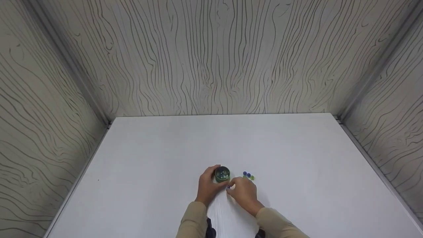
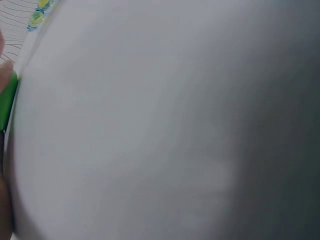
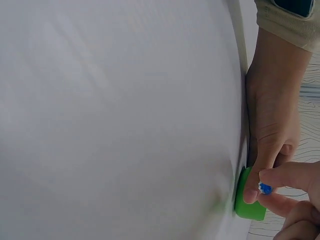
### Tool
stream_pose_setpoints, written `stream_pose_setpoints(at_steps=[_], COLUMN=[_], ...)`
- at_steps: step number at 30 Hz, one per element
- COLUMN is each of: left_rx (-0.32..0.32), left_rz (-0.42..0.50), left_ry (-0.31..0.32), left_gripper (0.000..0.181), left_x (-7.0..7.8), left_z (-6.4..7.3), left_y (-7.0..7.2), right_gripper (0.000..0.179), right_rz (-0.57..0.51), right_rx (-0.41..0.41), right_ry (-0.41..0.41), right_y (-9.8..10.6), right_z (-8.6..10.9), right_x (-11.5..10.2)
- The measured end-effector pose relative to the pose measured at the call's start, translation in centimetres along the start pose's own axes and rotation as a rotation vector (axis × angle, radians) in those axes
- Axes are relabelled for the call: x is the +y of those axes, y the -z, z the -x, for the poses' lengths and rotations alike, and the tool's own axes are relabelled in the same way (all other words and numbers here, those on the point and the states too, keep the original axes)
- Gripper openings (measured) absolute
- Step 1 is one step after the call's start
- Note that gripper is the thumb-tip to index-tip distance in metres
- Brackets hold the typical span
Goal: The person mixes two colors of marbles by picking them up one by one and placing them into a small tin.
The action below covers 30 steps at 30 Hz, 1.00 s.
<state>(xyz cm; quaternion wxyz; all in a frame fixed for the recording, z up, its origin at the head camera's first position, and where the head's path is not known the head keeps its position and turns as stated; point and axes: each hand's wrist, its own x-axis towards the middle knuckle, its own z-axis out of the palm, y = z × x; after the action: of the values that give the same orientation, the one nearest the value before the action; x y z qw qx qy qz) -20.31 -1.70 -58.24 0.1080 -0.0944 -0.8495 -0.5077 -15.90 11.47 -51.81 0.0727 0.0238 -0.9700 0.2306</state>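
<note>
My left hand (image 1: 208, 186) curls round a small round green container (image 1: 222, 174) on the white table, thumb at the near side and fingers at the far side. The container's inside looks dark and glossy in the head view. Just right of it, my right hand (image 1: 245, 193) pinches a small blue piece (image 3: 265, 188) between thumb and index finger. In the right wrist view this piece overlaps the left thumb, in front of the green wall. Several small blue and yellow-green pieces (image 1: 249, 175) lie beyond the right hand; the left wrist view shows yellow pieces (image 2: 36, 19) with blue edges.
The white table (image 1: 148, 158) spreads out on all sides of the hands. Wood-grain patterned panels (image 1: 211, 59) stand behind it and at both sides, with grey metal posts (image 1: 71, 66) at the corners.
</note>
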Motion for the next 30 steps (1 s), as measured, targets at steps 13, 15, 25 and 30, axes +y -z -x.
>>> stream_pose_setpoints(at_steps=[13,15,25,30], left_rx=[-0.002,0.002,0.008,0.002], left_rz=[0.005,0.005,0.016,0.028], left_ry=[-0.020,-0.027,-0.040,-0.019], left_gripper=[0.065,0.064,0.061,0.060], left_x=[-0.24,-0.29,-0.36,-0.27], left_z=[-0.11,-0.16,-0.08,-0.04], left_y=[-0.01,-0.06,0.08,0.04], right_gripper=[0.014,0.015,0.016,0.015], right_rz=[-0.021,-0.020,-0.020,-0.002], right_rx=[0.006,0.003,0.008,0.031], right_ry=[0.019,0.021,0.027,0.038], right_y=[0.53,0.60,0.88,0.85], right_z=[-0.21,-0.30,-0.60,-0.76], right_x=[-0.15,-0.17,-0.26,-0.34])
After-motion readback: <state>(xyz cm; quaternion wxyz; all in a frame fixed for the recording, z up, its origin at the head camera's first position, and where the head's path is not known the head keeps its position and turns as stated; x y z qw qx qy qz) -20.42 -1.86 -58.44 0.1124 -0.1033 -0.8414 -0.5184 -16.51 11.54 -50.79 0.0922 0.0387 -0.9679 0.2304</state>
